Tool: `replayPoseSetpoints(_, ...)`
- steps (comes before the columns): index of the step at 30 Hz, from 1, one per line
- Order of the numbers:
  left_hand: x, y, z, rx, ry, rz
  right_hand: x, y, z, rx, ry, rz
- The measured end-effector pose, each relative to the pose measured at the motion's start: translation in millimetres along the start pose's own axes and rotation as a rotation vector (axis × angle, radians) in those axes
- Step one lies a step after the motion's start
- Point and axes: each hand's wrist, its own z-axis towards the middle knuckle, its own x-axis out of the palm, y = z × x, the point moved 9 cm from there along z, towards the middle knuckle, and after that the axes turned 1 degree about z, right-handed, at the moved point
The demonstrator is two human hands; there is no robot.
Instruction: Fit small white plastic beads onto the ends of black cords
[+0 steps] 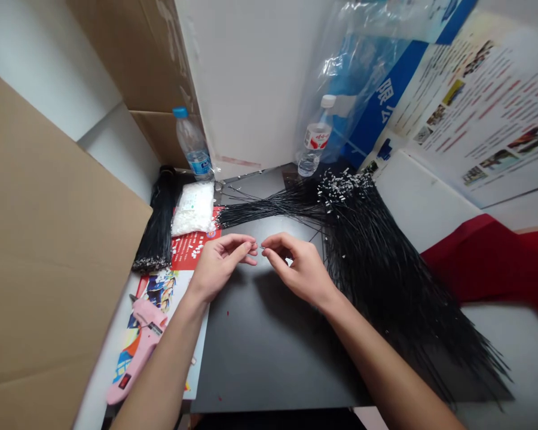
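My left hand (217, 266) and my right hand (302, 266) face each other over the dark table, fingertips a small gap apart. Thumb and forefinger of my right hand pinch a thin dark strand (262, 246), whose short end pokes toward the left fingertips. My left hand is also pinched closed, but whatever it holds is too small to make out. Behind both hands, a loose row of black wires (269, 208) lies crosswise. To the right spreads a large heap of black wires (385, 269) with whitish ends at the back.
At left are a pink glue gun (146, 346), a bag of small white pieces (194, 208), a red printed sheet (188, 254) and a black wire bundle (155, 233). Two bottles, blue-capped (192, 143) and white-capped (316, 137), stand behind. Cardboard (49, 239) rises at the left; red cloth (479, 263) lies right.
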Motion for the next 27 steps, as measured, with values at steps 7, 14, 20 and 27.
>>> replayPoseSetpoints(7,4.0,3,1,-0.035,-0.001,-0.043,4,-20,-2,0.097,-0.009,0.148)
replayPoseSetpoints(14,7.6,13,0,-0.085,0.054,-0.029,7,-22,-5,0.097,-0.009,0.191)
replayPoseSetpoints(20,9.1,22,1,-0.145,0.036,-0.114,1,-7,-9,-0.121,-0.089,-0.127)
replayPoseSetpoints(27,9.8,33,1,-0.270,-0.009,-0.250,11,6,-15,-0.404,-0.097,-0.474)
